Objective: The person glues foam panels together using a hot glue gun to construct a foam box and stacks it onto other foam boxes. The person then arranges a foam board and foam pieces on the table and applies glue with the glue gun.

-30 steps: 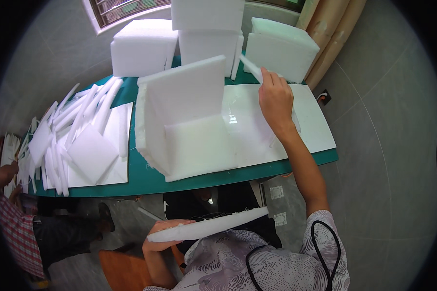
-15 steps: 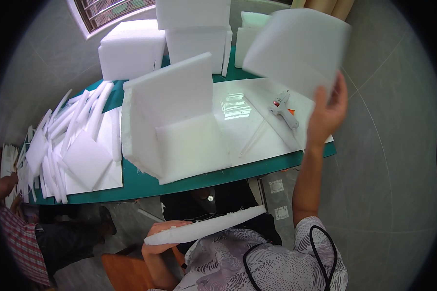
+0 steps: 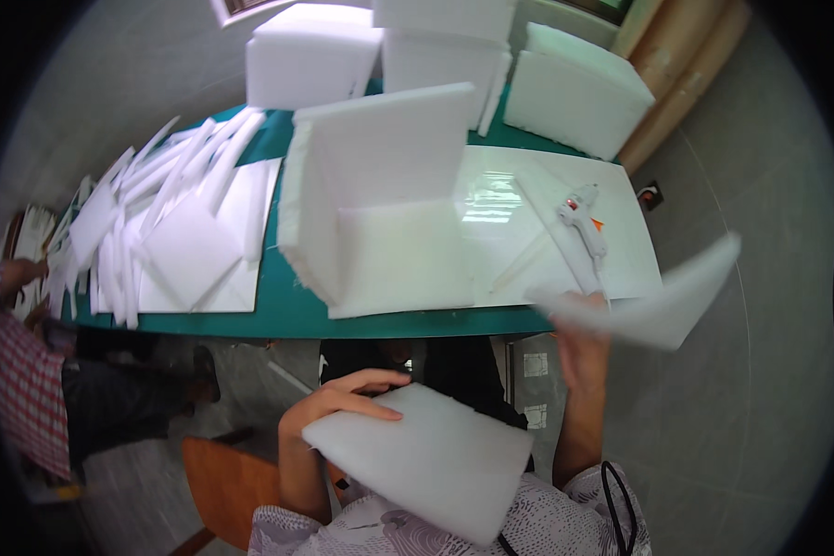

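My left hand (image 3: 335, 406) is closed on the edge of a white foam panel (image 3: 426, 459), which lies tilted over my lap with its broad face up. At the table's right front edge, my right hand (image 3: 584, 345) grips a second white foam panel (image 3: 684, 298); motion blurs it and it reaches past the table. Before me on the table stands a partly built foam box (image 3: 394, 162), made of a base, a back wall and a left wall. A white glue gun (image 3: 581, 218) lies on a shiny white board (image 3: 625, 199), right of that box.
Along the table's back stand white foam blocks (image 3: 310, 60) and another foam block (image 3: 574, 93). Foam strips and offcuts (image 3: 190, 246) are heaped at the left on the green table (image 3: 292, 320). A person in a checked shirt (image 3: 28, 389) is at far left, near an orange chair (image 3: 232, 482).
My right hand has come down and nearer with its panel, which has swung flatter. The panel in my left hand has turned from edge-on to face up. The view has shifted.
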`<control>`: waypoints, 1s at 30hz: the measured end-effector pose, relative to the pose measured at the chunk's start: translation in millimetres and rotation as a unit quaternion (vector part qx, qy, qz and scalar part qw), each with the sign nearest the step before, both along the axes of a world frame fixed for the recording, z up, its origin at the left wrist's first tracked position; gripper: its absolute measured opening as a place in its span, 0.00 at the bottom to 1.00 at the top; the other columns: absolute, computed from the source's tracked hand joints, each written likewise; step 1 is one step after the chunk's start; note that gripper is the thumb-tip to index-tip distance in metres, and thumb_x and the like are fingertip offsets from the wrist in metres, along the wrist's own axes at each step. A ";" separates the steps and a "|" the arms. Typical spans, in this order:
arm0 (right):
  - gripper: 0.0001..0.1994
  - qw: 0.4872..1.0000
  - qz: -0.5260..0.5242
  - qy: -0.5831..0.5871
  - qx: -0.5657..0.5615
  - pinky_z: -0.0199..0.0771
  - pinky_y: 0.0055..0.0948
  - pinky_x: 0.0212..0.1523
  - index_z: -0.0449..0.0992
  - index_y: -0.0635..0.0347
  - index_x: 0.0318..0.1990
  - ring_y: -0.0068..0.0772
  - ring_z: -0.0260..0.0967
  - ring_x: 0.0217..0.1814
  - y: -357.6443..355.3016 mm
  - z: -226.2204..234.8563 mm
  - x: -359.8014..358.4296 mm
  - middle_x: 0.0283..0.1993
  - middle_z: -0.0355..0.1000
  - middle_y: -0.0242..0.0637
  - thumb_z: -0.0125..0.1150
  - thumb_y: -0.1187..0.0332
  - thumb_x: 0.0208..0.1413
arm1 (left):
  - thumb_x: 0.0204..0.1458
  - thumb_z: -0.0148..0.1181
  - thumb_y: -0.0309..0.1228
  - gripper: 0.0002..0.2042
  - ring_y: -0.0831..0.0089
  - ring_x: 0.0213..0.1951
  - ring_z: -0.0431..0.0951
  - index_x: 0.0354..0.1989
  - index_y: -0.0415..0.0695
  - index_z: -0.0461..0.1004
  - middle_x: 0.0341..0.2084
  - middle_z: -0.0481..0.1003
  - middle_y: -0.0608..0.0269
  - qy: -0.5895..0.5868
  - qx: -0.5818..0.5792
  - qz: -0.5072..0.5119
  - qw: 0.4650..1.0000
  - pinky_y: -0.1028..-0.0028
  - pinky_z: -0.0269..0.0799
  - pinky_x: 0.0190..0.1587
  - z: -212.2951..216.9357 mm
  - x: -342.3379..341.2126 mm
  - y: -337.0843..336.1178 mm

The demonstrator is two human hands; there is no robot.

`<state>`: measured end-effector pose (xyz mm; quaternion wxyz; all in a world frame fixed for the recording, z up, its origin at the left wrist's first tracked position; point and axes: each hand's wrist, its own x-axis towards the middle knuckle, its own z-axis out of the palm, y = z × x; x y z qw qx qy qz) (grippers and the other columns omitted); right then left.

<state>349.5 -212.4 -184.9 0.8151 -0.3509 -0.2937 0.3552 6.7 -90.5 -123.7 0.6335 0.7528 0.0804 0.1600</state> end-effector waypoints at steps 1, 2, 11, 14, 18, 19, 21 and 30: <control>0.10 0.995 0.087 -0.021 0.040 0.73 0.35 0.48 0.69 0.65 0.39 0.35 0.70 0.47 1.2 -7.6 -5.1 0.46 0.71 0.48 0.60 0.69 0.54 | 0.50 0.59 0.35 0.16 0.48 0.63 0.62 0.46 0.42 0.79 0.61 0.61 0.40 0.001 0.034 -0.032 0.999 0.55 0.59 0.61 0.6 7.3 1.4; 0.14 0.994 0.085 -0.025 -0.060 0.75 0.34 0.46 0.68 0.64 0.34 0.37 0.71 0.47 -3.0 -1.1 -24.9 0.45 0.71 0.50 0.58 0.61 0.56 | 0.50 0.59 0.35 0.16 0.48 0.63 0.62 0.46 0.42 0.79 0.61 0.61 0.40 0.005 0.033 -0.019 0.999 0.55 0.59 0.61 -1.7 10.7 0.0; 0.28 0.928 0.203 -0.176 -0.259 0.69 0.31 0.53 0.71 0.65 0.52 0.31 0.68 0.51 -2.0 -3.8 -53.2 0.49 0.71 0.37 0.75 0.73 0.41 | 0.42 0.64 0.36 0.22 0.51 0.63 0.63 0.49 0.44 0.77 0.61 0.64 0.47 -0.069 0.046 -0.048 0.995 0.61 0.61 0.61 -6.2 30.3 5.7; 0.32 0.923 0.296 -0.184 -0.166 0.68 0.31 0.54 0.67 0.66 0.56 0.31 0.67 0.53 -17.6 -35.9 -11.9 0.51 0.70 0.37 0.74 0.72 0.42 | 0.40 0.65 0.30 0.23 0.54 0.59 0.69 0.50 0.46 0.77 0.59 0.66 0.48 0.061 0.049 -0.036 0.996 0.65 0.64 0.58 6.3 21.2 6.9; 0.35 0.954 0.295 -0.011 -0.058 0.68 0.31 0.54 0.62 0.67 0.60 0.31 0.67 0.54 -11.4 11.1 7.8 0.52 0.70 0.36 0.72 0.75 0.43 | 0.37 0.65 0.26 0.25 0.54 0.55 0.72 0.50 0.45 0.77 0.56 0.69 0.49 0.054 0.061 -0.046 0.996 0.66 0.67 0.56 6.7 11.0 13.8; 0.35 0.946 0.320 -0.026 -0.041 0.67 0.31 0.54 0.60 0.68 0.61 0.31 0.66 0.55 -7.4 16.9 11.1 0.53 0.69 0.37 0.71 0.77 0.43 | 0.37 0.66 0.25 0.25 0.54 0.54 0.72 0.50 0.45 0.77 0.55 0.70 0.50 0.070 0.092 -0.042 0.992 0.66 0.67 0.56 9.6 11.0 13.0; 0.36 0.938 0.344 -0.042 -0.024 0.66 0.31 0.55 0.58 0.68 0.62 0.31 0.66 0.56 -2.4 21.5 14.1 0.55 0.68 0.38 0.69 0.78 0.44 | 0.38 0.66 0.25 0.25 0.54 0.53 0.72 0.50 0.45 0.77 0.54 0.71 0.51 0.087 0.123 -0.039 0.988 0.65 0.67 0.56 9.6 11.0 13.4; 0.36 0.990 0.064 -0.108 -0.058 0.65 0.32 0.59 0.51 0.67 0.65 0.33 0.64 0.60 -4.4 31.5 19.3 0.58 0.65 0.44 0.64 0.76 0.50 | 0.42 0.66 0.23 0.20 0.60 0.53 0.73 0.47 0.36 0.75 0.53 0.71 0.47 -0.020 0.013 0.071 0.997 0.66 0.68 0.54 6.0 -18.7 16.5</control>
